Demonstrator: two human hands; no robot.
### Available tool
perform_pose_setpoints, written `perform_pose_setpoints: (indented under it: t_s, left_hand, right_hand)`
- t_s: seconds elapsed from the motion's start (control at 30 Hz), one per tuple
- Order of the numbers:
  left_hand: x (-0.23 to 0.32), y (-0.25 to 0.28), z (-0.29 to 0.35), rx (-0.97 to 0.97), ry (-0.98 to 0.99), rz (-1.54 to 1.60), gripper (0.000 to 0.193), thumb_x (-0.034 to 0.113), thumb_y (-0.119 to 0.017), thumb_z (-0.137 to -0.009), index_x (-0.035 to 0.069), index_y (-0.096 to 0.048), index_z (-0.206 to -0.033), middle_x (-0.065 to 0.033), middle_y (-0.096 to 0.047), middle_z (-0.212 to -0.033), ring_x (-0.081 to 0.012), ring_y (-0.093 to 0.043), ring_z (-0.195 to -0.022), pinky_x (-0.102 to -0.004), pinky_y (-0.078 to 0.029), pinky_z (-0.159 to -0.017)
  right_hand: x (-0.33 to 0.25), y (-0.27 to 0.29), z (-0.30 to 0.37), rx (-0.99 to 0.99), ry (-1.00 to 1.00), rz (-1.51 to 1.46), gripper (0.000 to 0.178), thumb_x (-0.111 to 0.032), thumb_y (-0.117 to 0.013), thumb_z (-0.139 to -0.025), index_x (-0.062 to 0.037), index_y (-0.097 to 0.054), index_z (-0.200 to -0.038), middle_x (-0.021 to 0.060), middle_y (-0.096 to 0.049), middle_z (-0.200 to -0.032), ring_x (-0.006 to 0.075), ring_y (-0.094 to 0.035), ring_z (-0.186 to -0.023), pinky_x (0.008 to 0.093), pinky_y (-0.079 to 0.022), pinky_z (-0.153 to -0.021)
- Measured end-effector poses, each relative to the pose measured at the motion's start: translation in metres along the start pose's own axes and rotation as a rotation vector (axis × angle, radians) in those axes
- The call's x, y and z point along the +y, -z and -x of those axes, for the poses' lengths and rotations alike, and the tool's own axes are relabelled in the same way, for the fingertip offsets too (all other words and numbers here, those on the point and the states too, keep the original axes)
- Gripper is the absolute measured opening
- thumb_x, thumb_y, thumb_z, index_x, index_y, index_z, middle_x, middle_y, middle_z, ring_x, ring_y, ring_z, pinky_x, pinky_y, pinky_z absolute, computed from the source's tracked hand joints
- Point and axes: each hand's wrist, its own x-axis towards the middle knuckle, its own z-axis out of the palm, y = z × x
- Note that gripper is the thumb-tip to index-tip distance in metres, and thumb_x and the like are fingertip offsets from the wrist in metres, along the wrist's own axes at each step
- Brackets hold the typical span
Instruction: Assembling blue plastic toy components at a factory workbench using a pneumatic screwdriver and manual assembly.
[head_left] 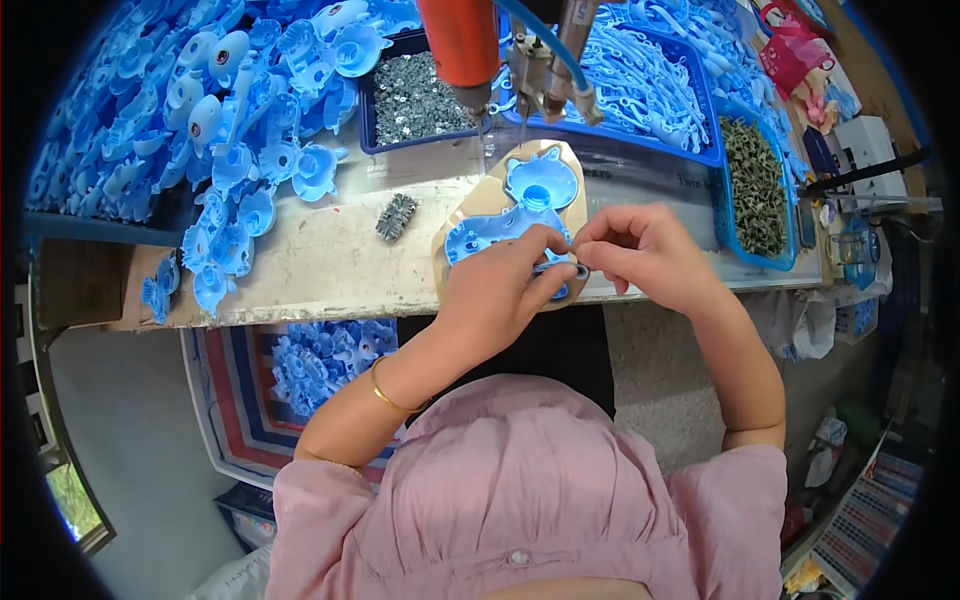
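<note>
Left grip (492, 288) clamps one blue part (556, 266) over one tan board (492, 190); right grip (645, 248): can't tell.

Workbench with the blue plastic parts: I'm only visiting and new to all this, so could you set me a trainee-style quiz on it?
1. True or false: the left hand is nearer the small metal pile than the right hand is.
2. The blue shell partly covered by the left hand rests on:
A) a white plate
B) a tan holder
C) a red cloth
3. Which wrist wears the gold bangle?

Key: 1. True. 2. B. 3. The left.
</note>
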Motion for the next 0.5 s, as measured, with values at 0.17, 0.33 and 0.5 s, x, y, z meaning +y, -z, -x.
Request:
perform_pose_setpoints:
  t_s: [0.17,0.33,0.5]
  left_hand:
    - [-0.018,0.007,0.000,-0.045,-0.116,-0.018,0.024,0.024,-0.068,-0.096,0.004,-0.067,-0.108,-0.0132,-0.068,-0.090,-0.0255,-0.062,-0.072,-0.0325,-0.048,-0.065]
    - [-0.027,0.018,0.002,0.173,-0.323,-0.197,0.036,0.024,-0.077,-0.085,0.004,-0.065,-0.113,-0.0110,-0.067,-0.099,-0.0314,-0.061,-0.093,-0.0406,-0.047,-0.083]
    - [-0.040,0.041,0.010,0.294,-0.298,-0.391,0.051,0.022,-0.082,-0.074,0.007,-0.061,-0.118,-0.0110,-0.063,-0.111,-0.0328,-0.055,-0.102,-0.0428,-0.045,-0.089]
  right_hand:
    - [0.012,-0.007,-0.006,-0.112,0.107,-0.126,0.015,-0.009,-0.071,-0.092,-0.0003,-0.068,-0.104,0.0013,-0.068,-0.092,0.0044,-0.060,-0.078,0.0221,-0.049,-0.065]
    - [0.014,-0.016,-0.017,-0.029,0.206,-0.066,0.024,-0.007,-0.072,-0.090,-0.0024,-0.064,-0.113,0.0010,-0.066,-0.098,0.0058,-0.061,-0.087,0.0229,-0.048,-0.074]
    - [0.030,-0.017,-0.035,0.070,0.132,-0.052,0.022,-0.005,-0.073,-0.088,-0.0022,-0.064,-0.108,0.0007,-0.066,-0.094,0.0065,-0.062,-0.083,0.0215,-0.047,-0.071]
